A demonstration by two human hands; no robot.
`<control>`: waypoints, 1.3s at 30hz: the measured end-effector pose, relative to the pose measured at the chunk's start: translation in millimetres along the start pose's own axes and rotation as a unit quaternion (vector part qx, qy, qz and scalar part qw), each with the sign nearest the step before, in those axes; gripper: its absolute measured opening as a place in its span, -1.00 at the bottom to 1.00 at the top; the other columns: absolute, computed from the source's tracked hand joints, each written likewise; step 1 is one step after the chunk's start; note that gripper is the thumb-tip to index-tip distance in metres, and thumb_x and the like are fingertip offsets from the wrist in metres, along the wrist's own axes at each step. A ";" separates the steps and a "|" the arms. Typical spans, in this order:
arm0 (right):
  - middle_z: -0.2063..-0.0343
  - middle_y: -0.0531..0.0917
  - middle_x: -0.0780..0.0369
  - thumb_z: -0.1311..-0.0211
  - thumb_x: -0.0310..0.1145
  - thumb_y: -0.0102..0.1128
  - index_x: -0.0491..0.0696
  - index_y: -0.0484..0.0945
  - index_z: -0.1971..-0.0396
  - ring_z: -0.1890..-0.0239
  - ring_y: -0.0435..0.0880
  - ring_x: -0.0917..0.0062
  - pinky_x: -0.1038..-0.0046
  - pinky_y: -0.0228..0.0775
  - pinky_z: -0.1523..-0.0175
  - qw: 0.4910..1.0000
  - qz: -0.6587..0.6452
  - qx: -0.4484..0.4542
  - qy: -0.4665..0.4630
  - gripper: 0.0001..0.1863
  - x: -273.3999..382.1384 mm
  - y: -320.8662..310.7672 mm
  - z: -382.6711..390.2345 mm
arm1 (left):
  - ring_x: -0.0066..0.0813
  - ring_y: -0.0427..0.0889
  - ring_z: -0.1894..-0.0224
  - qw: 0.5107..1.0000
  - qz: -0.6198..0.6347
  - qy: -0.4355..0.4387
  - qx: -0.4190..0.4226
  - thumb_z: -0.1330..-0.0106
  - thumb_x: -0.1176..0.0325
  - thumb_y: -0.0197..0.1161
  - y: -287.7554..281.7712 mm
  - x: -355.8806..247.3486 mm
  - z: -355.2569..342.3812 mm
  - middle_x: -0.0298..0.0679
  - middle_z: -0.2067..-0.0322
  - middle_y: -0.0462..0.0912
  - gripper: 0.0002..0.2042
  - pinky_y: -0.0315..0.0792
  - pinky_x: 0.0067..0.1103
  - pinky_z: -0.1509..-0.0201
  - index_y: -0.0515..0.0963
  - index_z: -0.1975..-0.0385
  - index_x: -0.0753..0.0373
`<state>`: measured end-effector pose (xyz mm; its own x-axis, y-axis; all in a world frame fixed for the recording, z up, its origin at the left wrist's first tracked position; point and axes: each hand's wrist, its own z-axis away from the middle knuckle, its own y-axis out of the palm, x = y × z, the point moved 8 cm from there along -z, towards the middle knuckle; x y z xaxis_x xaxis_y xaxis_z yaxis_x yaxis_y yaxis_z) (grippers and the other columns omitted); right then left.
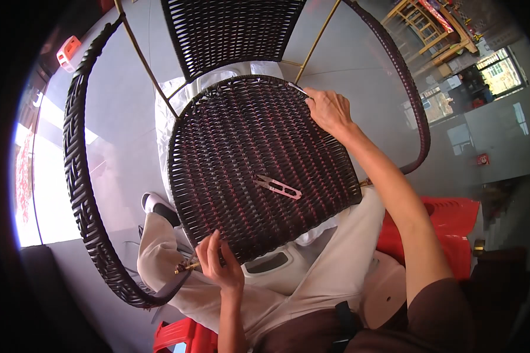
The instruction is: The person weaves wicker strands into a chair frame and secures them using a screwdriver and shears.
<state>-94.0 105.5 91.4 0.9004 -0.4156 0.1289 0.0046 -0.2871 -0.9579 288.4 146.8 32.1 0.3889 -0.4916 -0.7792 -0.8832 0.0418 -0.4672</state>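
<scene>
A dark woven chair seat (259, 147) lies across in front of me, with brown and reddish strands. My right hand (330, 112) is at the seat's far right edge, its fingers closed on a thin pale strip-like tool (298, 88) that points left along the rim. Its exact kind is too small to tell. Close to the seat's near left corner, my left hand (221, 265) has its fingers apart, with nothing visible in them. Small thread snips (280, 187) rest on the weave between the two hands.
Woven armrests curve round on the left (79, 141) and right (415, 100). A woven backrest (232, 32) rises beyond the seat. Under the seat stands a pale plastic stool (288, 282). Red plastic items (447, 217) are beside me, and a wooden frame (430, 29) stands far right.
</scene>
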 end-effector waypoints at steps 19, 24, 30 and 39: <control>0.51 0.63 -0.04 -0.22 -0.35 0.01 -0.04 0.59 0.07 0.39 0.64 0.06 0.14 0.47 0.22 0.992 0.067 0.106 0.032 -0.68 6.4 16.3 -11.9 | -0.22 0.56 0.41 0.995 0.000 0.081 0.065 -0.07 0.68 0.18 9.9 -0.5 8.2 -0.08 0.40 0.56 -0.75 0.44 -0.46 0.36 0.58 0.22 0.37; 0.58 0.63 -0.03 -0.16 -0.47 -0.07 -0.16 0.54 0.34 0.48 0.67 0.08 0.15 0.54 0.36 0.993 0.098 0.068 -0.012 -0.81 17.7 19.0 -6.6 | -0.23 0.56 0.43 0.994 -0.009 0.090 0.065 -0.08 0.68 0.20 9.4 -1.0 9.2 -0.08 0.41 0.56 -0.76 0.43 -0.47 0.38 0.58 0.23 0.37; 0.60 0.63 -0.03 -0.10 -0.56 -0.06 -0.31 0.47 0.16 0.53 0.69 0.22 0.25 0.55 0.52 0.965 0.228 0.111 -0.070 -0.71 30.1 39.2 2.6 | -0.21 0.55 0.43 0.994 0.000 0.089 0.063 -0.10 0.69 0.17 10.7 0.4 13.0 -0.08 0.41 0.56 -0.75 0.43 -0.45 0.38 0.57 0.20 0.38; 0.25 0.65 -0.02 -0.20 -0.35 0.00 -0.03 0.45 -0.09 0.16 0.63 0.11 0.16 0.48 0.04 0.977 0.088 0.147 0.125 -0.58 13.8 31.2 -4.7 | -0.25 0.55 0.42 0.994 0.028 0.091 0.046 -0.11 0.65 0.14 5.8 2.6 8.6 -0.10 0.39 0.57 -0.77 0.43 -0.46 0.38 0.57 0.22 0.38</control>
<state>-83.5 86.8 64.4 0.7641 -0.6448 -0.0206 0.0174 0.0525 -0.9985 286.5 153.3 23.8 0.2779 -0.6348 -0.7210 -0.8714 0.1493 -0.4673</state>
